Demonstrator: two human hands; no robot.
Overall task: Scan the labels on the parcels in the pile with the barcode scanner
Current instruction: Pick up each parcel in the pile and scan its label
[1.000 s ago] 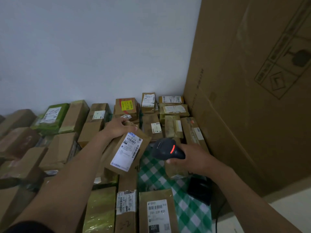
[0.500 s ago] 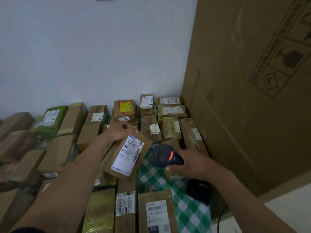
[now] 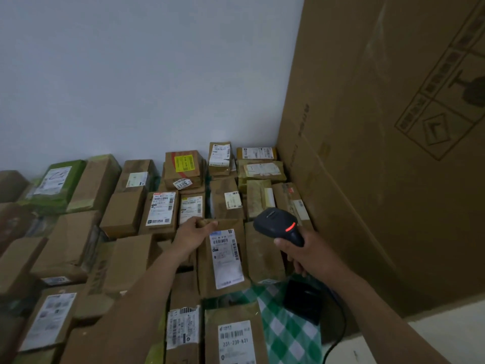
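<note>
A pile of brown and green parcels (image 3: 123,214) covers the surface in front of me, most with white labels facing up. My left hand (image 3: 195,232) grips the top edge of a flat brown parcel (image 3: 223,285) that lies in the middle of the pile with its long white barcode label (image 3: 227,258) face up. My right hand (image 3: 301,254) holds the black barcode scanner (image 3: 278,224) by its handle, just right of that parcel. The scanner's red light is lit and its head points toward the far parcels.
A huge cardboard box (image 3: 380,153) stands as a wall along the right side. A white wall (image 3: 131,74) rises behind the pile. Green checked cloth (image 3: 286,334) shows at the lower right, with a black scanner base (image 3: 301,300) and its cable on it.
My left hand has laid the tilted parcel down flat into the pile, further right. Two labelled parcels behind it are now uncovered. The scanner has lifted and moved right.
</note>
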